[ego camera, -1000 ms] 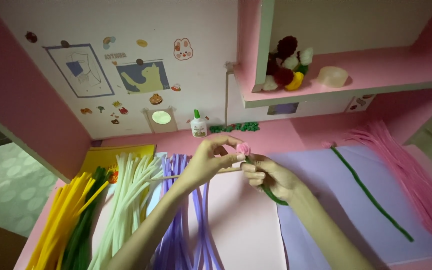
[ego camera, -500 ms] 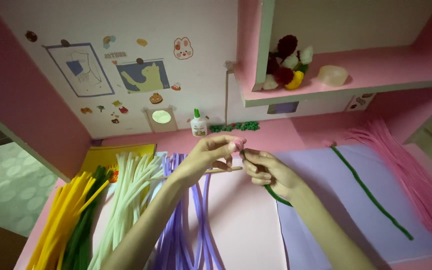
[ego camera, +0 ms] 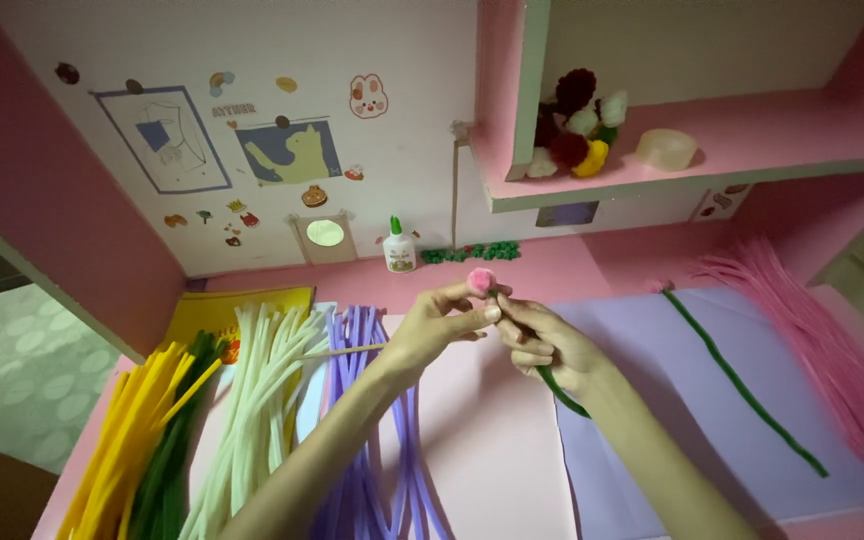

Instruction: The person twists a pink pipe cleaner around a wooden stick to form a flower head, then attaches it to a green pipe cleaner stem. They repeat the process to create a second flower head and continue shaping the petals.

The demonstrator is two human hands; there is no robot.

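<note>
- The small pink pipe-cleaner bud point(ego camera: 480, 279) has risen slightly since a second ago and now sits just above both sets of fingertips, its green stem point(ego camera: 560, 391) trailing below the right palm (the flower looks nearly shaped).
- The left hand point(ego camera: 444, 322) pinches the bud's base, wrist angled in from lower left.
- The right hand point(ego camera: 542, 340) is curled around the stem, knuckles up.
- Left of the hands lie purple pipe cleaners point(ego camera: 372, 420); to the right, a long green pipe cleaner point(ego camera: 742, 380).

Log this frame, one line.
left hand: pinching pink bud | right hand: gripping green stem | held above desk
</note>
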